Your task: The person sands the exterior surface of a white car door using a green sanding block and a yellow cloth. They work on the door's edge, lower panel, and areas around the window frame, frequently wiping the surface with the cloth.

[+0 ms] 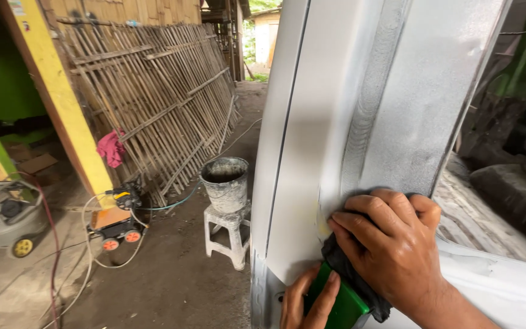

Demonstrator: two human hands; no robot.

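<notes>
- The right hand (391,244) presses flat on a dark cloth (348,277) against the grey primed vehicle pillar (391,103), fingers spread and bent over the cloth rather than closed round it.
- The left hand (305,301) sits low at the frame's bottom edge, its grip closed lightly on a green block (339,304): fingers lie along the block's left side, while the cloth drapes over its upper end.
- Block and cloth lie at the foot of the pillar, just above the seam where the panel widens.
- Risk, as I judge it: the raised rib (369,109) running down the pillar is narrow, so a tilted block could cut through the primer on its edges.
- The cloth is loose between both hands; it could bunch or slip and leave uneven marks.
- Behind, a metal bucket (224,183) stands on a white stool (229,234), well apart from the work, near a bamboo fence (153,97).
</notes>
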